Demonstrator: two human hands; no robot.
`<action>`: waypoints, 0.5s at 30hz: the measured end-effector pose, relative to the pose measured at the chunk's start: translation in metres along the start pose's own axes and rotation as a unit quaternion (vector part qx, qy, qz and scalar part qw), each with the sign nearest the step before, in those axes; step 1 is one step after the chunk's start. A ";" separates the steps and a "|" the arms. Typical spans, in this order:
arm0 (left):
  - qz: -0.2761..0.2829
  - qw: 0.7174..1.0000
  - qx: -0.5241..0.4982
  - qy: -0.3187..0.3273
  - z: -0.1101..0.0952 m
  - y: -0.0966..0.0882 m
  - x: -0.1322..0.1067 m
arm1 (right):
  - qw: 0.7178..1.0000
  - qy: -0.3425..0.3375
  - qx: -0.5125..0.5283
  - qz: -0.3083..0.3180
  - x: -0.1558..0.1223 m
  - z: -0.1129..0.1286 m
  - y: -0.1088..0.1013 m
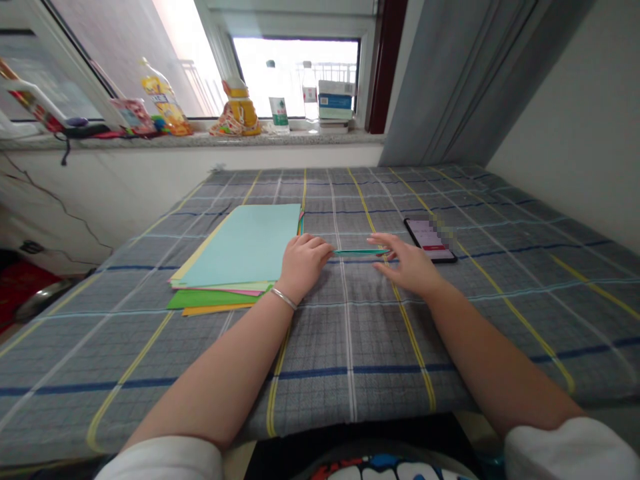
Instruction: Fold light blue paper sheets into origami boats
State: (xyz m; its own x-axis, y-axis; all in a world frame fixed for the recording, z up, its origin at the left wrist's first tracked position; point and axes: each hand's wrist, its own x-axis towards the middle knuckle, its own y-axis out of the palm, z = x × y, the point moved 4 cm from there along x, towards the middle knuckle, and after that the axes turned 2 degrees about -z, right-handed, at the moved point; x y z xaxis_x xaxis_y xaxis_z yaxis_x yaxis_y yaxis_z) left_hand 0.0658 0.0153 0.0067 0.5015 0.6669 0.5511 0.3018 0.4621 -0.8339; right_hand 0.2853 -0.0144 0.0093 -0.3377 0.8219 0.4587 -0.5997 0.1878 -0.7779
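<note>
At the bottom of the frame, two white sleeves (570, 450) end, and the bare forearms reach forward over a grey plaid cloth (480, 360) with yellow and blue lines. A silver bangle (284, 299) sits on the left wrist. In the middle of the frame, the left hand (303, 265) is curled, with its fingers (320, 245) at the left end of a thin paper strip (361, 252) with a green edge. The right hand (407, 265) is more open, its fingers a little spread, and its fingertips (377, 239) reach the right end of this strip. The strip lies flat between the hands, but I cannot tell if they pinch it. Just left of the left hand is a stack of coloured paper (240, 247), pale blue on top. Beyond the right hand lies a phone (431, 240) with a blurred screen. Far away, at the upper part of the frame, a stone window sill (200, 140) carries a yellow bottle (240, 110), two clear bottles (310, 93) and a pile of boxes (336, 100).
</note>
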 end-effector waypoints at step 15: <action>-0.016 1.000 0.001 -0.027 -0.003 0.005 -0.005 | 0.997 -0.029 -0.040 0.055 0.000 -0.006 0.012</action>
State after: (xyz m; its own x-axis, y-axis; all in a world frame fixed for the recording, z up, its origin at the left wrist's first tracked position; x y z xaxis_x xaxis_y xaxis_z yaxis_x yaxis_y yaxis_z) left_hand 0.0675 0.0126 -0.0006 0.4471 0.6817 0.5791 0.3154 0.4857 -0.8153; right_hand 0.2822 -0.0089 -0.0024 -0.4410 0.8074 0.3920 -0.4984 0.1429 -0.8551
